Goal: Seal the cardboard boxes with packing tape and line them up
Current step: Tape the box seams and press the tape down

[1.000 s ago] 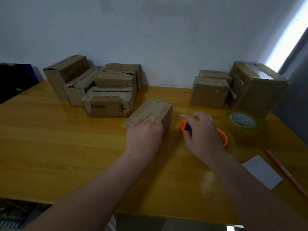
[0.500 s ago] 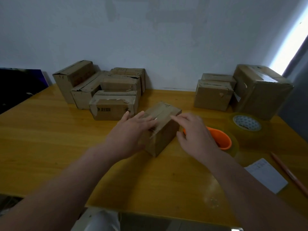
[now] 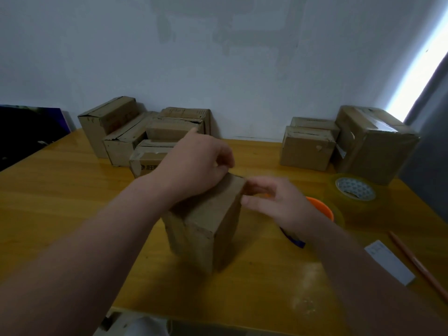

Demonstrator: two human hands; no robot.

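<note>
Your left hand (image 3: pixel 194 166) lies palm down on top of the cardboard box (image 3: pixel 208 224), fingers curled over the far top edge, so it's grasping the box. Your right hand (image 3: pixel 276 204) is at the box's far right top corner w/ fingers bent in toward the cardboard. It's motion-blurred, so can't tell if it's pinching a flap, tape or nothing

The box stands on end on the table (image 3: pixel 72 202), mid-front, one corner turned toward you, taller than wide, near faces in shadow

Just behind your right hand & wrist sits the orange tape dispenser (image 3: pixel 322 210), mostly hidden, w/ a dark blue bit poking out under the wrist. Right of that, a fat clear tape roll (image 3: pixel 355 192) lies flat, patterned core facing up. Near the table's right edge are a white paper slip (image 3: pixel 388 265) & a thin orange stick (image 3: pixel 417 263), side by side, not touching

At the back, against the wall (image 3: pixel 218 69): a left cluster of boxes (image 3: pixel 121 149), approx five, packed tight, some flaps ragged. On the right are two small boxes (image 3: pixel 308 151), one behind the other, & next to them a big box (image 3: pixel 373 146) w/ shiny tape across its top. A dark panel (image 3: pixel 24 132) shows at far left, beyond the table
</note>
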